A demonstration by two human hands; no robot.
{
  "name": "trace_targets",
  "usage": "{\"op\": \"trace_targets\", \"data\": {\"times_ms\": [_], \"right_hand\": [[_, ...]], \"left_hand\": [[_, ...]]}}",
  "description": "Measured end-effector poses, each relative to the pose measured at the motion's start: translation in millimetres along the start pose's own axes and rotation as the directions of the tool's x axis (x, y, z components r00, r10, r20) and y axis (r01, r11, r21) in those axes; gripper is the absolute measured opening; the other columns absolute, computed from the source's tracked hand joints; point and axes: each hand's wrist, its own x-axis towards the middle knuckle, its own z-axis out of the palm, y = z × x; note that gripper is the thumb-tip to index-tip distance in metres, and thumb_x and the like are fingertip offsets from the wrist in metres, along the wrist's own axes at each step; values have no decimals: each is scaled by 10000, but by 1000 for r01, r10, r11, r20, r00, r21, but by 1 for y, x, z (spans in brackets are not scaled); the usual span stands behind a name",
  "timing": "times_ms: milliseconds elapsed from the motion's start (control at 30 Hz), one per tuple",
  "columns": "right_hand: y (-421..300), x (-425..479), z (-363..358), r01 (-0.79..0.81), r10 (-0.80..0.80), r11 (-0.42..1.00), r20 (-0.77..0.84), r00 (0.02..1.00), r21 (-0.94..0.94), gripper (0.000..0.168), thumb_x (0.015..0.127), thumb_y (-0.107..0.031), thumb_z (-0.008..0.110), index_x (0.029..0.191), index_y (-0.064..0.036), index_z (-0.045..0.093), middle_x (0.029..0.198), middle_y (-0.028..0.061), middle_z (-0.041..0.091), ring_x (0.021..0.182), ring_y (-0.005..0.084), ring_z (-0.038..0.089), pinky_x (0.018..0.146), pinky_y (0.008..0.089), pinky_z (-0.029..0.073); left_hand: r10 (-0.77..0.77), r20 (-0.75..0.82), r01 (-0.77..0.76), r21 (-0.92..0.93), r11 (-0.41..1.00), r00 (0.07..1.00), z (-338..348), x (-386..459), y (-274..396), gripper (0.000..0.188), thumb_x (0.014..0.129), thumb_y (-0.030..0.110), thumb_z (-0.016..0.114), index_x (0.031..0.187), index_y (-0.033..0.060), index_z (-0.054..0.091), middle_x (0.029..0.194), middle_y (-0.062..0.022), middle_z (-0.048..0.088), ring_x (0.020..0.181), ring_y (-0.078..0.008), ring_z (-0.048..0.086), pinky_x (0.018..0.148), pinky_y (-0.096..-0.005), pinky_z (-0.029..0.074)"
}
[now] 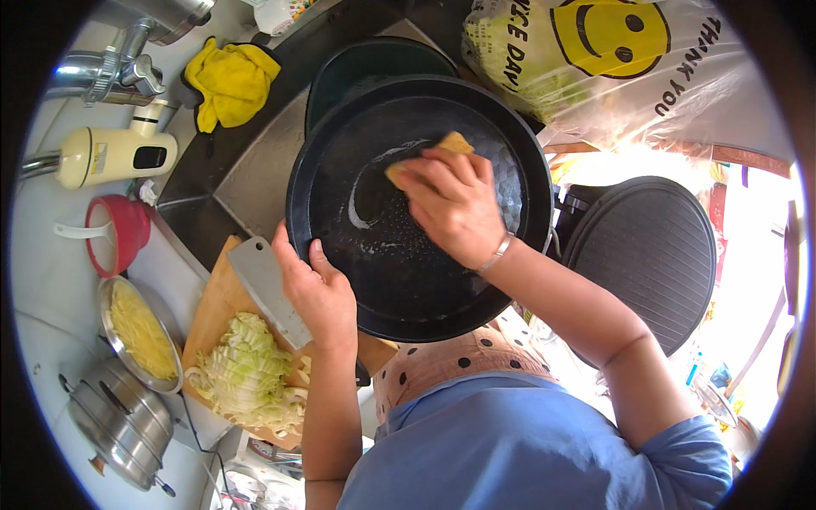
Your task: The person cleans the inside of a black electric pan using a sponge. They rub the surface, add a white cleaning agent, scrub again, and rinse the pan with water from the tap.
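A large round black pan (408,299) is tilted over the edge of a stainless steel sink (255,172). My left hand (319,293) grips the pan's left rim, with the thumb on the inner side. Pressed against the pan's inside is a yellow sponge (456,143), held in my right hand (452,204), which wears a bracelet. White suds streak the dark surface near the sponge. Behind the pan, partly hidden, stands a dark green basin (376,60). Just left of my left hand a cleaver (271,287) lies on a wooden cutting board (210,299) beside sliced cabbage (245,366).
At the left are a metal bowl of yellow shreds (143,328), a steel pot (121,414), a red bowl (134,223) and a cream faucet unit (115,156). A yellow cloth (233,83) hangs by the sink. Right are a ridged black griddle (644,261) and a plastic bag (612,95).
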Motion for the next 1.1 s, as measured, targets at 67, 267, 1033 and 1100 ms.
{"op": "trace_targets", "data": {"times_ms": [67,267,1033,1100], "right_hand": [[-16,11,10,27,-27,1000,4,1000,10,424,731,-79,766,1155,-103,753,1197,13,674,1182,213,628,973,414,441],[-11,-20,-6,85,-87,996,81,993,24,475,728,-85,762,1203,-79,745,1239,42,667,1212,236,615,988,432,440],[-1,-17,-13,57,-59,998,143,988,18,448,830,-165,664,1272,-144,737,1294,15,622,1290,188,553,977,434,436],[-18,-3,1,-10,11,1000,117,993,-3,438,835,-165,658,1266,-141,736,1304,20,615,1300,188,544,965,440,440]], "left_hand": [[5,10,-5,-13,1000,1000,2,2,0,439,1010,3,599,1434,-7,484,1274,-295,648,1154,-484,641,979,-483,495],[-10,-6,10,-36,999,1000,-1,-3,-3,437,1001,-16,597,1424,-6,487,1259,-290,652,1144,-476,651,966,-475,502],[-3,-22,2,-63,998,1000,-1,-3,3,449,997,-48,574,1434,-8,478,1258,-282,646,1132,-464,661,965,-462,511],[-8,-10,8,-59,998,1000,0,-3,3,457,1003,-36,583,1447,-9,477,1278,-277,641,1152,-453,658,987,-454,504]]}}
